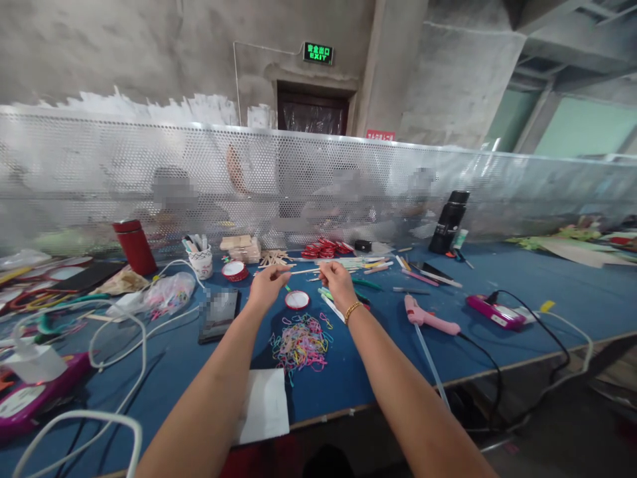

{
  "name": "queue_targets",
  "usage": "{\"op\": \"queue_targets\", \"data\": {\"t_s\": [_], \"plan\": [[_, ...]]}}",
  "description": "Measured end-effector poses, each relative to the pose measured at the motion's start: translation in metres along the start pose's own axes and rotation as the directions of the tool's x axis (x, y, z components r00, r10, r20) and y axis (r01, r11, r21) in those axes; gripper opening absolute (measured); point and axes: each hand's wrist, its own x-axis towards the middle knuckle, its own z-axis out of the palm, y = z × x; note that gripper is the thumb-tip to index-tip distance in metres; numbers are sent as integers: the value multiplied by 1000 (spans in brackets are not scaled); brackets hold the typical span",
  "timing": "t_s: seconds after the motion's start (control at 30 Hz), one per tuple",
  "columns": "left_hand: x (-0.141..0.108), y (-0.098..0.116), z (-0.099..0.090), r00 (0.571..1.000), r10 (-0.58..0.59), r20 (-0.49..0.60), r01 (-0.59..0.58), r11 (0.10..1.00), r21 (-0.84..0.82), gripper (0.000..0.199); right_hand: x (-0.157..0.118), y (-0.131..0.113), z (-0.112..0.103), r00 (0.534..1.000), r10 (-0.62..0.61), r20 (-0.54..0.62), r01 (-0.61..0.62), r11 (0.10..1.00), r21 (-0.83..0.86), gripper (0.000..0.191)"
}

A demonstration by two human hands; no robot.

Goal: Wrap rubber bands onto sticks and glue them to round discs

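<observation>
Above the middle of the blue table, a thin pale stick (304,271), which looks like a wooden craft stick, spans level between my two hands. My left hand (267,287) pinches its left end, and my right hand (338,284) pinches the right end. Just below them lies a round roll with a red rim and white centre (297,300), probably tape. Closer to me is a heap of small colourful rubber bands (301,342). Several pens (332,305) lie beside my right wrist. White paper (266,405) sits partly under my left forearm.
A pink glue gun (430,317) with its cord lies to the right, near a purple power strip (497,312). At left are a phone (219,315), a red flask (135,247), a cup of pens (200,260) and white cables. A perforated metal screen (279,179) closes the back.
</observation>
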Motion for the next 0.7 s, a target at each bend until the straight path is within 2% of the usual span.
{"op": "queue_targets", "data": {"t_s": [0.17,0.27,0.37,0.43,0.57,0.63,0.7], "plan": [[-2,7,-1,998,29,64,-35,995,91,29,4,6,-2,997,-70,-27,66,990,-121,39],[-3,12,-1,995,29,96,-49,976,214,27,5,7,-5,991,-118,-63,100,967,-235,45],[-2,15,0,984,40,176,-99,935,340,28,7,10,-7,990,-134,-42,115,944,-310,50],[0,16,-1,972,36,230,-128,909,398,27,9,13,-7,995,-93,-21,81,942,-326,52],[4,14,-3,953,31,302,-172,875,452,23,15,14,-8,997,79,5,-73,935,-346,52],[4,12,-4,960,26,278,-153,882,445,23,21,3,-12,995,104,-6,-98,917,-388,49],[4,11,-5,980,-5,197,-72,921,383,22,28,-17,-20,998,66,-13,-65,901,-429,46]]}}
